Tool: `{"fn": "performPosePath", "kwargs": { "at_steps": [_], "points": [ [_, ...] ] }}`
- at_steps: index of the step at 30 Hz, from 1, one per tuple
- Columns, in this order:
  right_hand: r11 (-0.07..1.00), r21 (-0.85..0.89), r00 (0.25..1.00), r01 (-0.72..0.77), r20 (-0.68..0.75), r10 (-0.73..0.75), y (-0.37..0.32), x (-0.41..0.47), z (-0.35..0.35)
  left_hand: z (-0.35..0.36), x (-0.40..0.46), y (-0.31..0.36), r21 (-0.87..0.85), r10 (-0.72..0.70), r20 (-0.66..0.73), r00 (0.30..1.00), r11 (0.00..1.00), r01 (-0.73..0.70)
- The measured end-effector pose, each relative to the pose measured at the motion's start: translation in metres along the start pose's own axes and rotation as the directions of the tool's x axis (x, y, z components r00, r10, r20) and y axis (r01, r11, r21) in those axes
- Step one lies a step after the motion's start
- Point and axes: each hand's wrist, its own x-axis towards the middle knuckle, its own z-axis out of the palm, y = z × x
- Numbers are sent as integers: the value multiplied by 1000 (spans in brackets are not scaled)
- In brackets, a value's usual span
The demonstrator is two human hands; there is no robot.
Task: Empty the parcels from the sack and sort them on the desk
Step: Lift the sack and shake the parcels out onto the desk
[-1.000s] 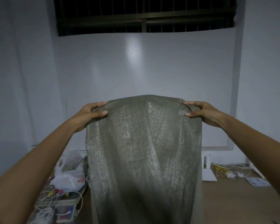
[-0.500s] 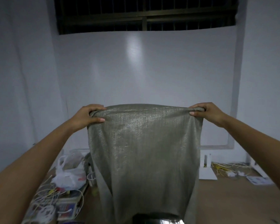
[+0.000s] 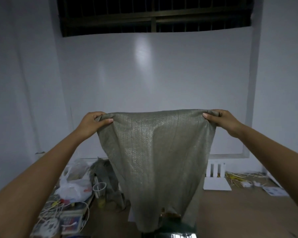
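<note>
At mid-frame, the left hand (image 3: 93,120) is clenched on one top corner of the sack (image 3: 155,158), thumb pressed over the bunched weave. Across from it, at the same height, the right hand (image 3: 220,120) pinches the other corner just as tightly, fingers curled over the edge. Both arms reach in from the lower corners of the frame, stretched out and raised.

Between the two fists the grey-green woven sack hangs upside down, taut along its upper edge and narrowing toward the bottom centre of the frame, where its open end drapes over something dark and glossy (image 3: 172,233); I cannot tell what that is. A glint of gold shows just beneath the hem.

Lower left of the sack, the wooden surface (image 3: 239,212) carries a white plastic bag (image 3: 74,187), a clear plastic cup (image 3: 99,188), a crumpled grey cloth (image 3: 108,179) and a tangle of white cables (image 3: 50,219). At the right edge of the frame lie a white card (image 3: 217,185), yellow wires (image 3: 237,178) and a printed sheet (image 3: 273,191). Behind everything stands a pale wall (image 3: 162,74), with a dark barred window (image 3: 155,13) along the top of the frame.
</note>
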Motion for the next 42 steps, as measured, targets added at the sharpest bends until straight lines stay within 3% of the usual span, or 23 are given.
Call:
{"fn": "performPosePath", "kwargs": {
  "at_steps": [8, 15, 19, 28, 36, 39, 42],
  "points": [
    [983, 142, 993, -114, 34, 111, 5, -2, 5, 2, -1, -1, -77, -51, 31, 998, 996, 53],
    [978, 160, 980, -136, -125, 157, 10, 0, 13, 7, -3, 1, -123, -67, -58, 996, 991, 59],
    [996, 88, 976, -3, -215, 22, 8, -1, 16, 9, 0, 4, -83, -33, -134, 990, 996, 22],
    [977, -139, 978, 160, -109, -176, 2, 2, 17, 11, 1, 5, -43, -68, -194, 979, 997, 61],
    [993, 117, 997, -25, 82, 15, -2, -1, 11, 9, -2, 8, -34, -115, -230, 966, 993, 110],
    [994, 75, 984, -81, 162, 68, -2, -1, 9, 8, -4, 9, -40, -135, -213, 968, 991, 129],
    [998, 0, 983, -59, 174, 58, 0, -4, 9, 4, -9, 14, -13, -46, -131, 990, 999, 44]
  ]
}}
